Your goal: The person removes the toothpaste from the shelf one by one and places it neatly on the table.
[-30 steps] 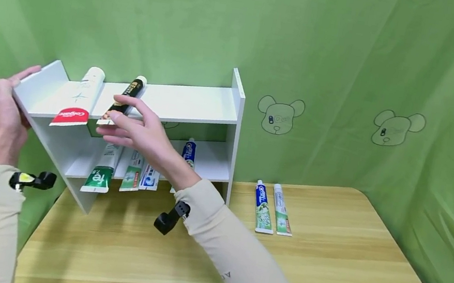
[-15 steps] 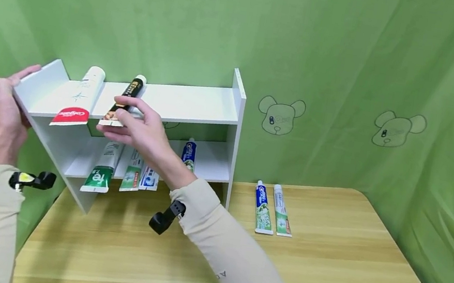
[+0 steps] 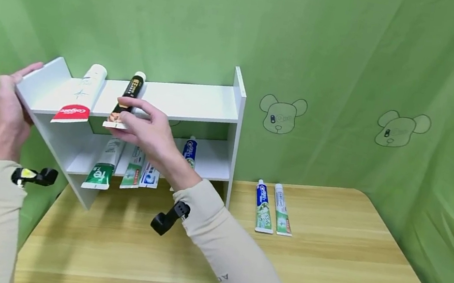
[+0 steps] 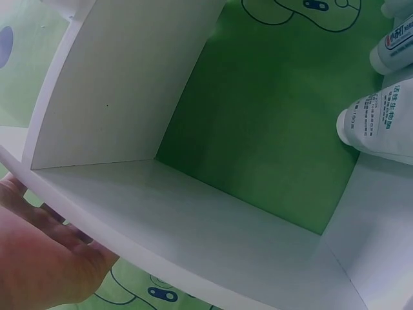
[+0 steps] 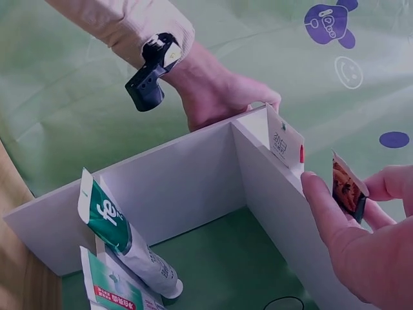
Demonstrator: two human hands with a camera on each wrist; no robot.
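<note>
My right hand (image 3: pixel 147 129) pinches the lower end of a black toothpaste tube (image 3: pixel 134 86) with a white cap, which lies on the top board of a white two-tier shelf (image 3: pixel 193 100). The tube's flat end sticks out past the front edge. In the right wrist view, thumb and fingers hold its brown printed end (image 5: pixel 348 187). My left hand (image 3: pixel 11 111) grips the shelf's left side panel from outside; some fingers are hidden behind it. Left of the black tube lies a white and red Colgate tube (image 3: pixel 81 95), its end also overhanging.
On the lower board lie a green and white tube (image 3: pixel 101 169), a light green tube (image 3: pixel 132 171), a blue and white tube (image 3: pixel 150 176) and a blue tube (image 3: pixel 190 150). Two more tubes (image 3: pixel 263 208) lie on the wooden table (image 3: pixel 345 266). Green cloth (image 3: pixel 334 40) hangs behind.
The black tube's lower end has swung slightly to the right with my right hand, so the tube lies straighter. My left hand stays on the side panel.
</note>
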